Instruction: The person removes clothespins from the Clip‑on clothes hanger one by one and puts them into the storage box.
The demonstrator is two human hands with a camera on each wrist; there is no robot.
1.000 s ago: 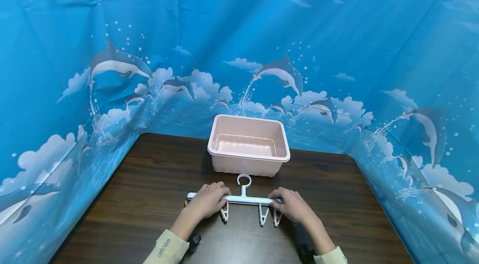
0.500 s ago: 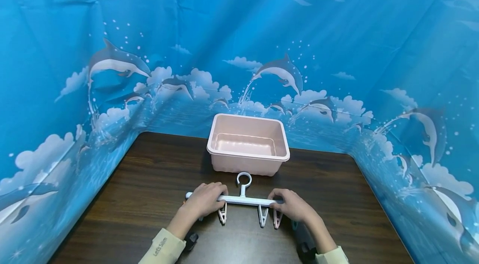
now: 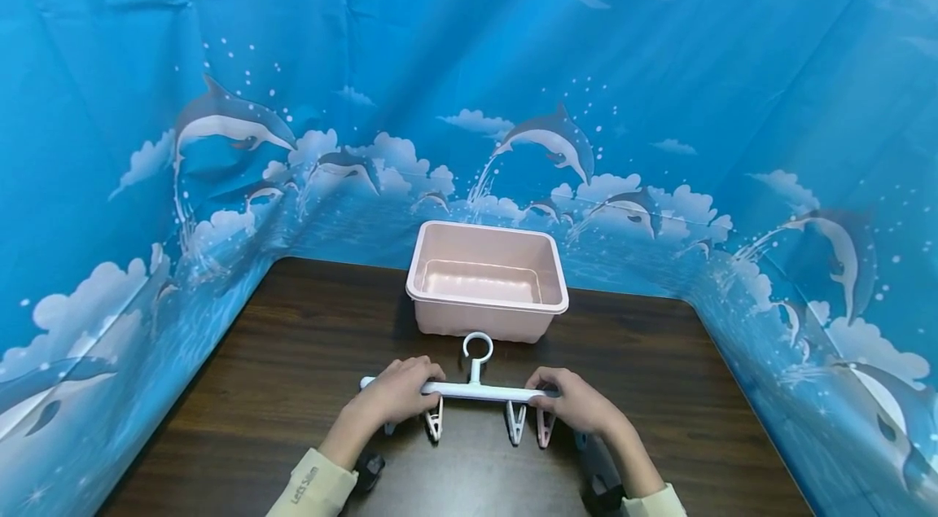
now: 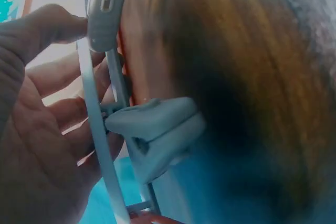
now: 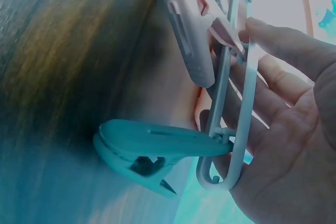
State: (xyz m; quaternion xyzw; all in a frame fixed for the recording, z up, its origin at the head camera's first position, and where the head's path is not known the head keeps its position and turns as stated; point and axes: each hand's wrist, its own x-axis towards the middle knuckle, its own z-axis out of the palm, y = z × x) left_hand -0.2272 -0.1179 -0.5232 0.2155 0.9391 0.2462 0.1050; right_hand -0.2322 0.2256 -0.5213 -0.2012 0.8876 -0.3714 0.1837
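White plastic forms the hanger (image 3: pixel 506 394): one straight bar (image 3: pixel 458 390) with one round hook (image 3: pixel 490 348), just near of one smooth, pink, rectangular tub (image 3: pixel 484 322). Left hand (image 3: pixel 401 389) and right hand (image 3: pixel 575 400) both grip the bar, towards its ends. At least five triangular clips (image 5: pixel 157 137) hang from it over one dark, wood-grained table (image 3: pixel 293 354).
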